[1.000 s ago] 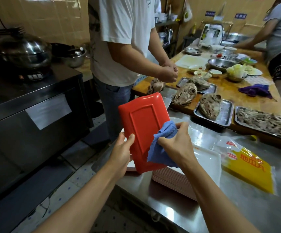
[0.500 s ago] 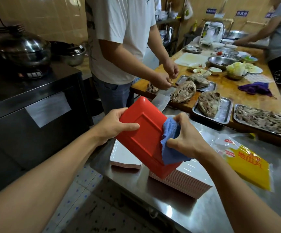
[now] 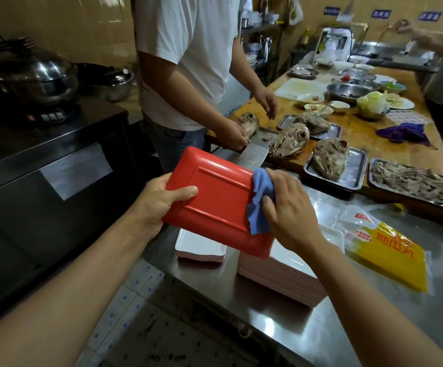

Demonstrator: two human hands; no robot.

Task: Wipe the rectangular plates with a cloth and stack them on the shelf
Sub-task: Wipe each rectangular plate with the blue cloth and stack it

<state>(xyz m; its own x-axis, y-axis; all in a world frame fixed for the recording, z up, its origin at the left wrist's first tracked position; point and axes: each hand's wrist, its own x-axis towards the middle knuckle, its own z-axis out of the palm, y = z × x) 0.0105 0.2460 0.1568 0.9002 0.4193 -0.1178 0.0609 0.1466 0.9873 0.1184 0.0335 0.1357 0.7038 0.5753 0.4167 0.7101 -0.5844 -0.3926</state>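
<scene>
Nearest, at the centre of the view, the left hand (image 3: 159, 202) grips the short edge of a red rectangular plate (image 3: 215, 200), thumb lying across its upturned underside and fingers curled behind, which by my reading steadies it against the rubbing. At 3 o'clock of the plate, the right hand (image 3: 286, 205) bunches a blue cloth (image 3: 260, 202) in curled fingers and presses it on the plate's right end, so the back of the plate appears to be the surface being wiped just now. The plate is held tilted above a steel counter (image 3: 281, 321), directly over two piles of like plates lying white face up: a low stack (image 3: 201, 249) at its 6 o'clock and a taller stack (image 3: 284, 276) toward 5 o'clock; which pile is wiped and which waits I cannot tell, and no shelf for stacking shows clearly. At 4 o'clock lies a yellow plastic bag (image 3: 390, 258), flat. Farther off, toward 1 o'clock, a wooden table (image 3: 360, 141) bears metal trays (image 3: 352, 176) holding cooked animal heads and pulled meat, a steel bowl (image 3: 347, 90), small dishes, and a purple rag (image 3: 403, 132). A person in a white shirt (image 3: 188, 56) works there with a cleaver (image 3: 252, 156).
</scene>
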